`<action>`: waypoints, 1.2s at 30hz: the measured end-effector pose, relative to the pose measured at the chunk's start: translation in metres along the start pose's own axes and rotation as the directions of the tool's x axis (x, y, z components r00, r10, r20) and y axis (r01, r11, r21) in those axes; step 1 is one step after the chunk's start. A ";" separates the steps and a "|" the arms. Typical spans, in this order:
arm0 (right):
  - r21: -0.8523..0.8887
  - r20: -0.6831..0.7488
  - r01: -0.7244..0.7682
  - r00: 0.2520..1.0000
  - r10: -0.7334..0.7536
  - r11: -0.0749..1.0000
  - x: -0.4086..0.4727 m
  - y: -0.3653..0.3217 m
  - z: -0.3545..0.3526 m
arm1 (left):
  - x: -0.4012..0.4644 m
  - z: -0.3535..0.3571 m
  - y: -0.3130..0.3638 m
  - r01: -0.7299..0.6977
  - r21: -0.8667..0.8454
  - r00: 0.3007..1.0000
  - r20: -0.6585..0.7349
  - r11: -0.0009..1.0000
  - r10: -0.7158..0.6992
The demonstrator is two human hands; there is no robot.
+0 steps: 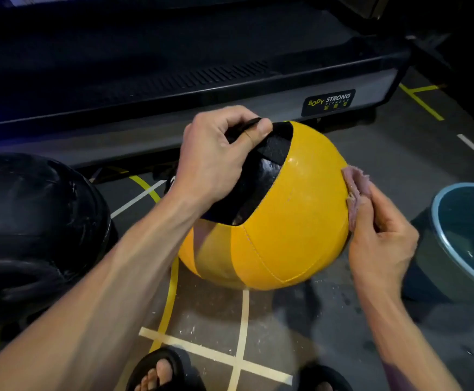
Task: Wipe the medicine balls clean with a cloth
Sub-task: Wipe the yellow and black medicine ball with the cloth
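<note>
Above marked floor (258,328), the yellow ball (289,215) is held by left hand (216,162) fingers closed on its strap; the cloth (354,190), pinched in the right hand (379,238), is pressed to its right flank.

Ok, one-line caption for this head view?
Left hand grips yellow medicine ball's black strap while right hand presses pink cloth against its side.

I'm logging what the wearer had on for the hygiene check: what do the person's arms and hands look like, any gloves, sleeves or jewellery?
Both are bare. The left hand and right hand wear no gloves, and no rings, watch or wristband show. The forearms are uncovered as far as the frame shows, so no sleeves are visible. Lower down, the feet are in dark open-toed sandals.
</note>
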State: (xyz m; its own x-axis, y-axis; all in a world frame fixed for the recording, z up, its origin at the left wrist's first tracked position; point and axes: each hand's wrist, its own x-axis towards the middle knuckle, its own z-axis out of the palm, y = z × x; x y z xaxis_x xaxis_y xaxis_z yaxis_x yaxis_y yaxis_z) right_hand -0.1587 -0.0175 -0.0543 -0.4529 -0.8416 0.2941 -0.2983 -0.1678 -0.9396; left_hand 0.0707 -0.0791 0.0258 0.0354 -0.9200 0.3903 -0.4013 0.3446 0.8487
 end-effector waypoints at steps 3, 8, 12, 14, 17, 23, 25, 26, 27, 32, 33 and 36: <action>-0.037 0.024 0.011 1.000 -0.010 0.999 -0.004 0.001 -0.001 | 0.000 -0.002 -0.026 0.065 0.017 0.992 0.105 0.998 -0.066; -0.073 0.170 0.134 0.978 -0.120 0.988 -0.036 0.013 0.017 | -0.020 -0.007 -0.058 0.229 0.121 0.962 0.122 0.966 -0.243; -0.055 0.203 0.187 0.964 -0.172 0.981 -0.032 0.013 0.030 | -0.031 -0.011 -0.048 0.124 0.344 0.948 0.236 0.931 -0.214; -0.052 0.239 0.245 0.944 -0.226 0.968 -0.036 0.012 0.037 | -0.040 -0.009 -0.052 0.117 0.388 0.943 0.244 0.914 -0.224; -0.080 0.369 0.390 0.866 -0.337 0.917 -0.046 0.018 0.039 | -0.047 -0.016 -0.065 0.113 0.389 0.952 0.221 0.914 -0.212; -0.057 0.480 0.327 0.838 -0.261 0.943 0.015 0.024 0.028 | -0.056 -0.028 -0.073 0.106 0.372 0.961 0.200 0.922 -0.192; -0.217 0.337 0.091 0.941 -0.013 0.972 0.037 0.026 0.031 | -0.060 -0.030 -0.072 0.118 0.366 0.961 0.191 0.923 -0.199; -0.252 0.301 0.028 0.952 0.051 0.967 0.038 0.028 0.033 | -0.062 -0.030 -0.072 0.123 0.355 0.962 0.188 0.927 -0.200; -0.233 0.287 0.003 0.956 0.066 0.972 0.032 0.026 0.034 | -0.064 -0.031 -0.072 0.125 0.342 0.962 0.187 0.931 -0.197; -0.102 0.320 0.175 0.938 -0.134 0.979 -0.030 0.010 0.032 | -0.077 -0.045 -0.082 0.141 0.284 0.955 0.213 0.948 -0.206; -0.094 0.342 0.197 0.927 -0.154 0.976 -0.036 0.013 0.031 | -0.081 -0.049 -0.083 0.149 0.278 0.953 0.217 0.949 -0.213; -0.065 0.349 0.205 0.922 -0.170 0.977 -0.046 0.016 0.028 | -0.090 -0.057 -0.078 0.107 0.317 0.965 0.197 0.942 -0.175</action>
State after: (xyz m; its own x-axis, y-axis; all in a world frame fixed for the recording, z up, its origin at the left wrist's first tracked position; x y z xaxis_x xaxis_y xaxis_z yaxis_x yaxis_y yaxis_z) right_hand -0.1190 0.0041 -0.0882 -0.0733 -0.9263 0.3695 -0.4388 -0.3027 -0.8461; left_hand 0.1504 -0.0124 -0.0551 -0.0761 -0.9846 0.1571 -0.6646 0.1675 0.7282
